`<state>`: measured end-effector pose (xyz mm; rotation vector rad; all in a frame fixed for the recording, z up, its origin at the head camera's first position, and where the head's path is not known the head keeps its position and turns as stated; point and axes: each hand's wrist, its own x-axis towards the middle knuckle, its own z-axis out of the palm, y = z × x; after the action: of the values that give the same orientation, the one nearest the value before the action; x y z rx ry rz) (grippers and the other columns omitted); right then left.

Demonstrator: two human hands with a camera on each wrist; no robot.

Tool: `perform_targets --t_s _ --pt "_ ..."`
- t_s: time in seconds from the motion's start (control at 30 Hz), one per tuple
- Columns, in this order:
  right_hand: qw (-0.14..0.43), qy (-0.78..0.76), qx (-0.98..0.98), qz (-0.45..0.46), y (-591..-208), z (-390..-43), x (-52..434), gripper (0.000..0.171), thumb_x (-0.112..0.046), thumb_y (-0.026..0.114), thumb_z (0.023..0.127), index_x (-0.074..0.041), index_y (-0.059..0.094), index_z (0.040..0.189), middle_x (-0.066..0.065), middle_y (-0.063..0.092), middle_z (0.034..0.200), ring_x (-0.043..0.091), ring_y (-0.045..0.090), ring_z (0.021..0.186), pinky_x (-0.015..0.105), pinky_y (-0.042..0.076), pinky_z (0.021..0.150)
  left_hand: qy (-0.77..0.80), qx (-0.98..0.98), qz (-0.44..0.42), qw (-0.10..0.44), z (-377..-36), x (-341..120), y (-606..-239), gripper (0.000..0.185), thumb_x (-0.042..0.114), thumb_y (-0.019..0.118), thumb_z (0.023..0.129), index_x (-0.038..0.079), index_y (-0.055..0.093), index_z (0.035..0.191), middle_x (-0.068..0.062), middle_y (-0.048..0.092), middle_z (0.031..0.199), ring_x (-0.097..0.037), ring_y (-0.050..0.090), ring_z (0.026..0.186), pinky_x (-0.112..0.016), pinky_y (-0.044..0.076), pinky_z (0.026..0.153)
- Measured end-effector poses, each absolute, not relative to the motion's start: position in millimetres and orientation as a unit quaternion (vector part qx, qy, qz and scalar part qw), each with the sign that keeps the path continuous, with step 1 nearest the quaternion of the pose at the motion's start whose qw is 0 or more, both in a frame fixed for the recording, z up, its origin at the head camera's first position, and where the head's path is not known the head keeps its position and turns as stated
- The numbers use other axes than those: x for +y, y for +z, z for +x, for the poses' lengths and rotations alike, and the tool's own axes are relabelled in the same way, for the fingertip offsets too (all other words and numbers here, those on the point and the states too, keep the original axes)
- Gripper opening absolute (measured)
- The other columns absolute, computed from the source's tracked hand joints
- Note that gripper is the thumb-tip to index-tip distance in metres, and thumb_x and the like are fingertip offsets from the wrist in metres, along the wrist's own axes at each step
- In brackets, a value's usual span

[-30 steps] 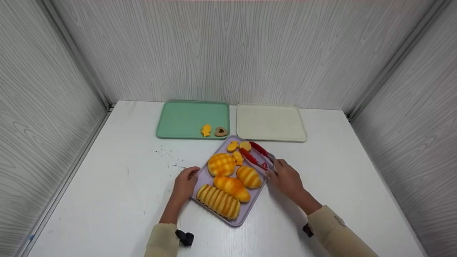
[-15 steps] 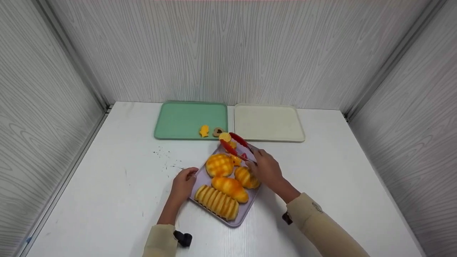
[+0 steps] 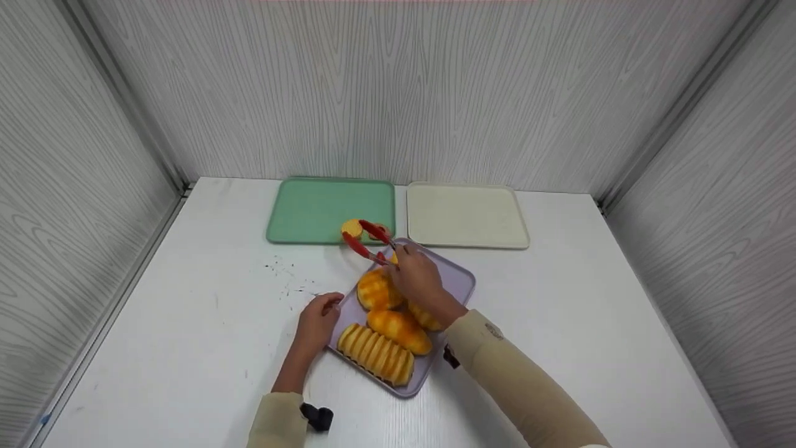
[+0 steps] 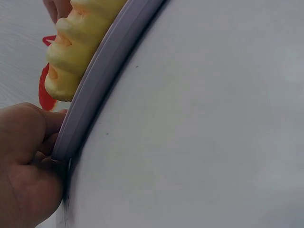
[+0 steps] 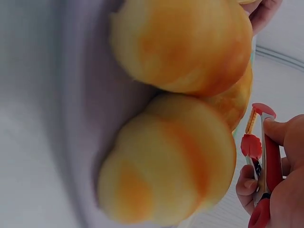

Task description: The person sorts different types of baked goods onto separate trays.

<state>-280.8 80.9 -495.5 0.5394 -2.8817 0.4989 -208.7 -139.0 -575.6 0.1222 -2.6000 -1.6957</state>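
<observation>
My right hand [image 3: 420, 277] grips red-tipped tongs [image 3: 356, 244], which pinch a round yellow cookie [image 3: 351, 228] over the front of the green tray [image 3: 329, 199]. In the right wrist view the cookie shows edge-on between the tong tips. My left hand [image 3: 320, 320] holds the left rim of the purple tray [image 3: 457, 280], its fingers curled at the edge in the left wrist view. On that tray lie a ridged loaf [image 3: 376, 354], a smooth roll [image 3: 401, 330], a round bun [image 3: 376, 289] and a striped roll [image 3: 426, 317], partly hidden by my right arm.
A brown heart cookie [image 3: 384, 230] sits in the green tray's front right corner, partly behind the tongs. A cream tray [image 3: 466, 214] stands to its right. Grey wood-grain panels [image 3: 398, 93] enclose the white table [image 3: 559, 311] at the back and sides.
My right hand has moved left with the tongs, lifting the round cookie from the purple tray across to the green tray. My left hand stays at the purple tray's rim.
</observation>
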Motion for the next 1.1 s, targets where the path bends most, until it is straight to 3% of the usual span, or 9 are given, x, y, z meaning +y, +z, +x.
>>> perform_targets --t_s 0.27,0.6,1.1 --pt "0.036 0.144 -0.976 0.157 -498.2 -295.8 45.9 0.06 -0.039 0.063 0.099 -0.001 0.052 0.144 0.015 0.059 0.134 0.029 0.066 0.106 0.041 0.057 0.092 -0.544 -0.838 0.05 0.014 -206.8 -139.2 -576.0 0.03 0.009 0.053 0.101 0.007 0.065 0.128 -0.011 0.066 0.12 -0.025 0.06 0.11 -0.045 0.049 0.098" --pt "0.017 0.143 -0.981 0.13 -502.2 -305.4 13.9 0.061 -0.042 0.062 0.099 -0.003 0.052 0.145 0.013 0.059 0.138 0.031 0.066 0.111 0.041 0.054 0.098 -0.549 -0.833 0.063 -0.006 -207.4 -138.1 -572.6 0.03 0.01 0.054 0.101 0.01 0.065 0.129 -0.009 0.065 0.123 -0.024 0.06 0.114 -0.045 0.049 0.1" --pt "0.006 0.159 -0.978 0.133 -496.1 -302.7 17.6 0.065 -0.042 0.06 0.1 -0.004 0.044 0.151 0.012 0.052 0.146 0.03 0.062 0.118 0.04 0.052 0.102 -0.541 -0.84 0.032 0.028 -206.1 -139.0 -572.7 0.029 0.005 0.054 0.1 0.004 0.066 0.126 -0.013 0.067 0.118 -0.026 0.062 0.11 -0.046 0.05 0.098"
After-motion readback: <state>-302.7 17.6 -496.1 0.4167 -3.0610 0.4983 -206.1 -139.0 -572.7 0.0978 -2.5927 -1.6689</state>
